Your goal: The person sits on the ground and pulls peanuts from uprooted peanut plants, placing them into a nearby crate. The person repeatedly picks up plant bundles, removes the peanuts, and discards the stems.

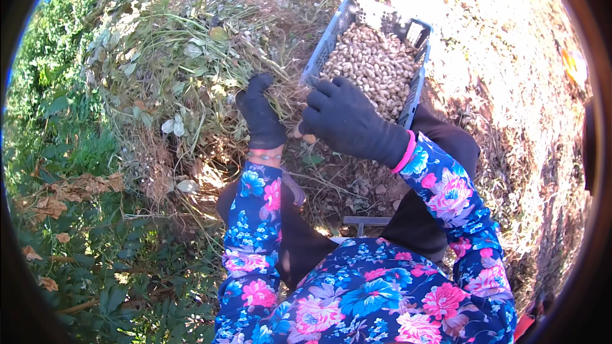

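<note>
My left hand [260, 112], in a black glove, is closed around the stems of a pulled peanut plant [205, 57]. The plant's leaves spread away to the left, and its thin roots [287, 93] reach towards my other hand. My right hand [342, 117], gloved in black too, has its fingers curled beside those roots, at the near left corner of a plastic crate [418, 88]. Whatever may be between its fingertips is hidden. A few pale peanut pods [308, 138] show just below the right fingers. Many loose peanuts [373, 64] lie in the crate.
A heap of drying peanut vines [148, 91] lies to the left, bordered by green plants [43, 86]. Between my knees is part of a metal frame [366, 220], probably a low seat. Dry plant litter [516, 119] covers the sunlit ground at right.
</note>
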Demonstrator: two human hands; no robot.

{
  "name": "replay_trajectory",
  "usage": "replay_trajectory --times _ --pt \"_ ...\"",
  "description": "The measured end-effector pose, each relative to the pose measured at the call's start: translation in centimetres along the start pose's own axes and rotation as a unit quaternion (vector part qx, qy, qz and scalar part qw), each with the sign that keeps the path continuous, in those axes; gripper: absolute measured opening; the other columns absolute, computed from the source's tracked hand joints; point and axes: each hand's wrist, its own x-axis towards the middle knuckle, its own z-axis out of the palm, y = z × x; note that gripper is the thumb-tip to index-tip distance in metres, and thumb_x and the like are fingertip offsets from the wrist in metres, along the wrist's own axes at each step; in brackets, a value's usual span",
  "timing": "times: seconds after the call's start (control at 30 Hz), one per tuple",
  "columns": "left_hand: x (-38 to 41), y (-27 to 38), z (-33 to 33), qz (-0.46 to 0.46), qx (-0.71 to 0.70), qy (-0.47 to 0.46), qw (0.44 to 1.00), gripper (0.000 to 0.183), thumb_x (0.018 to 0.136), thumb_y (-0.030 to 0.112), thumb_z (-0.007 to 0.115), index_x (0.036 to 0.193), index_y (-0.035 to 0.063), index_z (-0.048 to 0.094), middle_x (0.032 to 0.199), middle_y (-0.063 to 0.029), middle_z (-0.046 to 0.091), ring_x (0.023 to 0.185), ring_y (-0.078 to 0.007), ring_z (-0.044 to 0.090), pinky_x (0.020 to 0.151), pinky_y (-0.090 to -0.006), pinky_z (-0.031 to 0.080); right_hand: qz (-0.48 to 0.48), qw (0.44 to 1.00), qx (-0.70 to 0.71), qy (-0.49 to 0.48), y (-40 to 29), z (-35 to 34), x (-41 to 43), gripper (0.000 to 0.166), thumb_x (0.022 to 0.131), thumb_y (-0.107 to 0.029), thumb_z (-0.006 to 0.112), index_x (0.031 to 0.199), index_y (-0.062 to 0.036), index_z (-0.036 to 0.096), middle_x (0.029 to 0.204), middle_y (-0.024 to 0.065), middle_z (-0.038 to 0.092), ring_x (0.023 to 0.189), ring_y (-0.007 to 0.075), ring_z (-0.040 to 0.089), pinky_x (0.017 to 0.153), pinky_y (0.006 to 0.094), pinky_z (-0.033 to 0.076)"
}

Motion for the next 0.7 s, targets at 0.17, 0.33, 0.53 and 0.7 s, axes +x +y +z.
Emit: replay_trajectory --times 0.17,0.33,0.53,0.7 --pt "2.8 -1.7 -2.5 -0.015 -0.017 -0.02 1.0 0.017 0.08 0.021 0.053 0.085 0.0052 0.058 0.081 -0.0092 0.063 0.071 -0.0227 0.064 0.069 -0.0355 0.054 0.012 0.985 0.166 -0.039 -0.8 -0.9 -0.5 0.017 0.076 -0.025 0.065 0.08 -0.0104 0.058 0.08 0.0068 0.054 0.083 0.0257 0.056 0.071 0.0391 0.045" --pt "2.7 -0.1 -2.3 -0.087 -0.087 -0.054 0.991 0.032 0.078 0.029 0.05 0.091 0.0014 0.059 0.083 -0.0136 0.065 0.068 -0.0264 0.065 0.067 -0.0366 0.055 0.08 0.979 0.155 -0.109 -0.2 -0.8 -2.2 0.018 0.077 -0.024 0.064 0.084 -0.0076 0.059 0.084 0.0085 0.057 0.085 0.0273 0.058 0.073 0.0401 0.046" --pt "2.3 0.1 -2.3 -0.092 -0.074 -0.045 0.992 0.015 0.079 0.023 0.053 0.082 0.0083 0.056 0.079 -0.0052 0.058 0.069 -0.0203 0.06 0.067 -0.0345 0.05 0.231 0.966 -0.111 -0.022 3.4 -1.6 -2.8 0.022 0.078 -0.025 0.067 0.09 -0.0071 0.061 0.085 0.0097 0.058 0.087 0.0297 0.057 0.075 0.0401 0.046" --pt "1.5 -0.3 -1.3 -0.168 -0.098 -0.13 0.972 0.032 0.077 0.028 0.053 0.096 0.0028 0.059 0.09 -0.0138 0.066 0.077 -0.0271 0.066 0.074 -0.0384 0.054 0.215 0.957 0.191 0.043 2.1 -1.0 -2.1 0.03 0.074 -0.027 0.069 0.096 -0.009 0.059 0.092 0.0102 0.057 0.089 0.0298 0.059 0.075 0.0425 0.047"
